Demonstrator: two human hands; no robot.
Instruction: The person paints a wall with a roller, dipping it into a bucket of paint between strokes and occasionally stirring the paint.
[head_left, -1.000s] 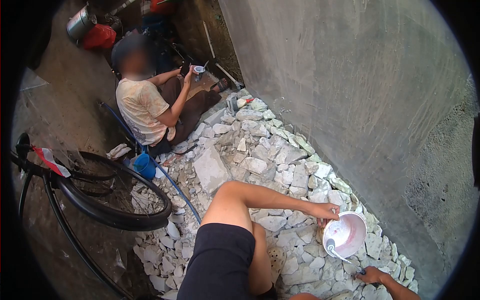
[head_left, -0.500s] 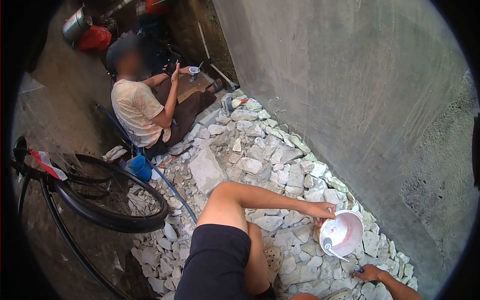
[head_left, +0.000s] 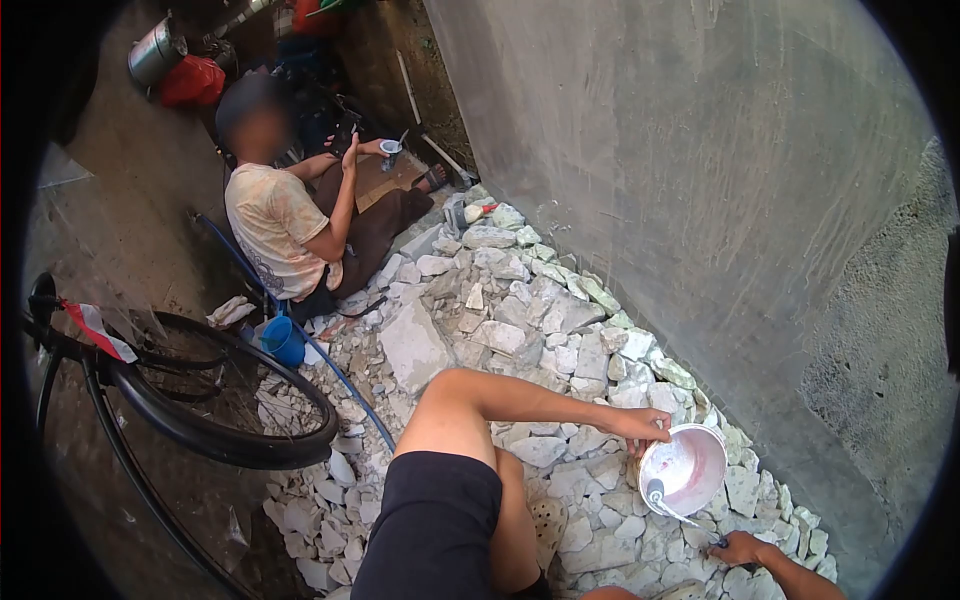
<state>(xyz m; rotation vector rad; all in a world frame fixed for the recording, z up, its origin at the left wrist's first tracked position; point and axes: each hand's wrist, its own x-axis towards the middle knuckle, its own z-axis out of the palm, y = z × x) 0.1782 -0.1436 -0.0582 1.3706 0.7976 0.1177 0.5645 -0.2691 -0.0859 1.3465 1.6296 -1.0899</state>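
My left hand (head_left: 645, 425) grips the rim of a white bucket (head_left: 700, 468), which tilts over the rubble so that its pale, pinkish inside shows. At the lower right, my right hand (head_left: 742, 549) is closed round the dark handle of a mixing tool (head_left: 680, 516). The tool's whitish shaft crosses the bucket's lower rim, and its rounded grey end lies inside, against the wall of the bucket.
Broken rubble (head_left: 415, 345) covers the ground. A grey wall (head_left: 650, 150) rises at right. A person (head_left: 290, 220) sits at upper left, holding a small cup (head_left: 390, 147). Nearby are a blue bucket (head_left: 283, 341), a hose (head_left: 350, 385) and a bicycle wheel (head_left: 220, 440).
My hands, the bucket and the tool hold nearly the same place. The view has shifted very slightly.
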